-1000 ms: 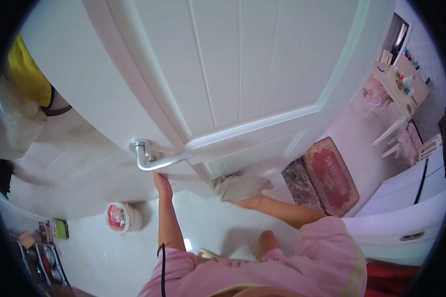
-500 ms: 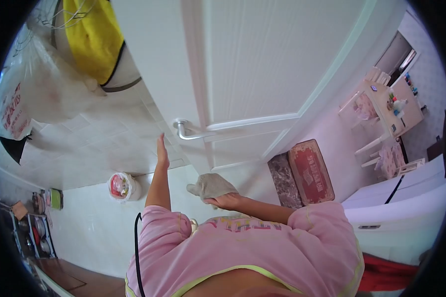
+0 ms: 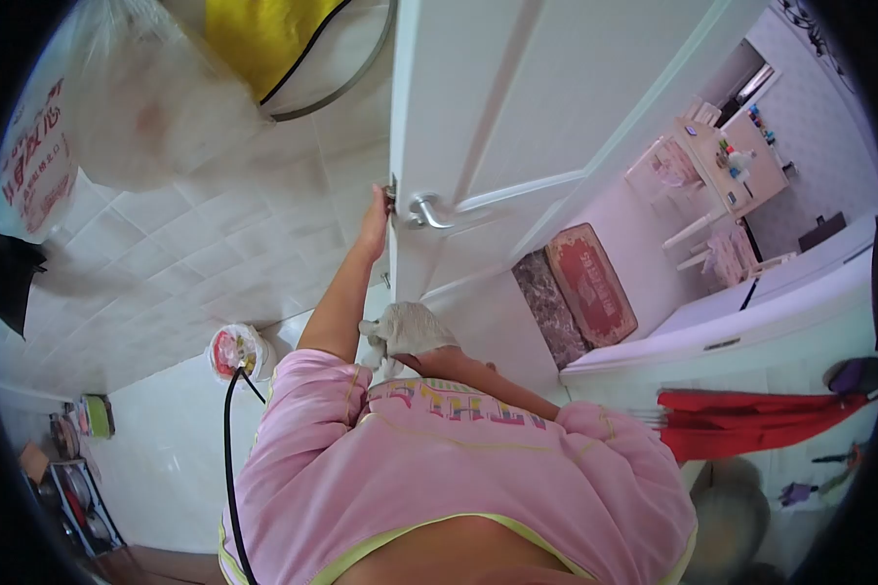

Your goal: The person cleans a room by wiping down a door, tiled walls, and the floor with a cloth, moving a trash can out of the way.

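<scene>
A white door (image 3: 517, 117) stands open in front of me, with a silver lever handle (image 3: 427, 211) on the face I see. My left hand (image 3: 373, 229) is at the door's free edge, its fingers closed around metal hardware on the far side, apparently the other handle; the door partly hides the grip. Low in front of my chest, my right hand (image 3: 434, 361) holds a grey cloth (image 3: 410, 329) that is bunched over the fingers and hides most of them.
A white bucket (image 3: 239, 353) with colourful contents stands by the tiled wall (image 3: 224, 229). Plastic bags (image 3: 156, 107) and a yellow cloth (image 3: 263, 39) hang at upper left. Past the door lie a red mat (image 3: 592, 283) and a table (image 3: 732, 166). Red fabric (image 3: 751, 421) hangs at right.
My left hand was raised open beside the door and is now at its edge. The door's edge has shifted right in view and shows more. The cloth stays in my right hand.
</scene>
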### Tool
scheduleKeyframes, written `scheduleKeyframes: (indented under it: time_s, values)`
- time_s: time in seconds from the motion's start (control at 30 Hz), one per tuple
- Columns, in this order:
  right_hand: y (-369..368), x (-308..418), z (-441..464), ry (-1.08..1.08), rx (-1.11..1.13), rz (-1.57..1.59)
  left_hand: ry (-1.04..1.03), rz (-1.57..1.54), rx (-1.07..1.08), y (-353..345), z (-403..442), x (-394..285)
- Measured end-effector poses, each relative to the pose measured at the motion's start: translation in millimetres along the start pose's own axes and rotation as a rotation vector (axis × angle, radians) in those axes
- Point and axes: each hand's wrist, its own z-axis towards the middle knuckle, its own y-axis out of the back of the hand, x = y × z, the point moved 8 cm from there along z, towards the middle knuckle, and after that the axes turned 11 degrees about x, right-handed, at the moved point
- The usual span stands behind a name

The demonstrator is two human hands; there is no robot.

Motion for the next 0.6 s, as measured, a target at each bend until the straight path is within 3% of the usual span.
scheduleKeyframes:
  time_s: [0.07, 0.17, 0.2, 0.27, 0.37, 0.47, 0.57, 0.6]
  values:
    - [-25.7, -4.6, -12.3, -0.006, -0.083, -0.112, 0.002, -0.058, 0.149, -11.3, -18.5, 10.9]
    - [-6.8, 16.7, 15.7, -0.096, 0.027, 0.083, -0.014, 0.32, 0.204, -22.9, -60.2, 9.5]
    - [-2.0, 20.2, 19.0, -0.095, -0.005, 0.072, -0.097, 0.465, 0.133, -16.5, -80.4, 1.3]
    - [7.3, 23.8, 26.3, -0.085, -0.073, 0.052, 0.073, 0.421, 0.068, 16.4, -106.9, 27.5]
    - [21.9, 37.4, 43.2, -0.06, -0.155, 0.088, 0.13, 0.267, 0.162, 22.3, -154.9, 28.6]
    - [-1.8, 32.9, 55.2, -0.3, 0.187, 0.234, 0.274, 0.11, 0.384, 12.4, -195.0, 39.6]
    - [-21.0, 32.6, 40.7, -0.186, 0.318, 0.15, 0.436, -0.095, 0.487, 6.9, -205.1, 76.7]
    - [-2.3, 48.8, 33.3, -0.147, 0.306, -0.073, 0.483, -0.162, 0.523, 2.4, -203.0, 85.4]
